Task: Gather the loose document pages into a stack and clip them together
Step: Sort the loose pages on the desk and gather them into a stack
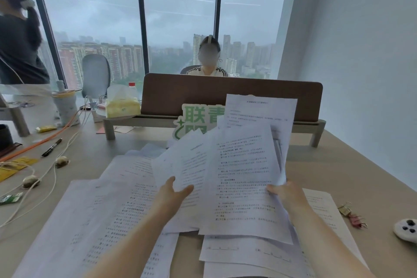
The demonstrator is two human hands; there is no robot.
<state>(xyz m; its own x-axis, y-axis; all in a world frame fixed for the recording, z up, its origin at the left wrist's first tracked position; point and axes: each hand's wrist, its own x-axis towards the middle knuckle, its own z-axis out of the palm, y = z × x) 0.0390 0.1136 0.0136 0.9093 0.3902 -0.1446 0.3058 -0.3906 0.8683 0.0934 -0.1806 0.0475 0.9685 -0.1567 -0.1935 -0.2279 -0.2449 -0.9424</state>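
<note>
**Holding a fan of pages above the desk, rest of the sheets loose below**

Working at the desk (352, 171), light wood top. Brown divider panel (225, 95) stands across the far edge on a low riser; a second person sits behind it, a third stands far left by the window.

Loose pages (90, 221) cover most of the near desk, overlapping and skewed, printed side up. More sheets lie under my right forearm, including one with signature lines (237, 253).

Lifted bunch of pages (246, 165) is off the desk, fanned out and uneven, edges not squared. Tallest sheet in it reaches up in front of the divider and covers part of a green-lettered sign (196, 117).

My left hand (172, 190) pinches the bunch's lower left corner, thumb on top of the paper, other fingers hidden behind it. My right hand (285, 193) grips the lower right edge, thumb on the front face; fingers behind, cannot tell how they sit.

Binder clips (352, 215), a small cluster, gold and red, lie on the desk to the right, apart from both hands, just beside the right-most sheet. White controller (406, 230) near the right edge. Black pen (52, 147) and cables on the left side, well apart from the pages.
</note>
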